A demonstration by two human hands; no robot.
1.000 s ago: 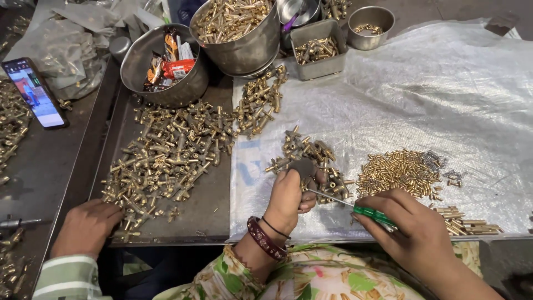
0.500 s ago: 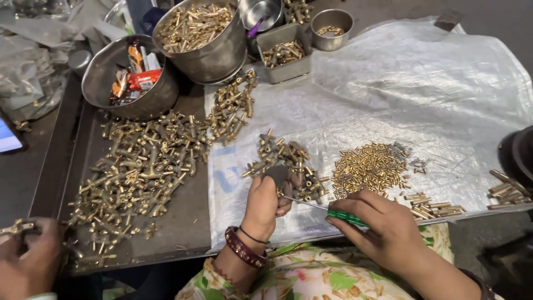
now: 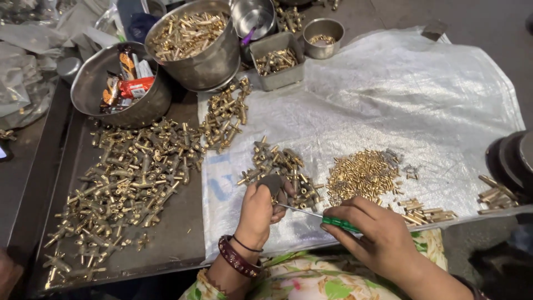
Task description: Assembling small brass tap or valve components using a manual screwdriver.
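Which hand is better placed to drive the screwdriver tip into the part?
Right. The right hand grips the green-handled screwdriver, its shaft pointing at the small brass part held by the left hand, which seems only to be steadying it.

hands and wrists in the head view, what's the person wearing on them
The left hand is bare, with dark red bangles and a thin black band at the wrist. The right hand is bare, nothing visible on it. A green floral garment shows below.

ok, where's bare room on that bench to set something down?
Free: plastic sheet right of the rectangular tin, above the small brass pins. Crowded: dark tray with brass fittings, and around both hands.
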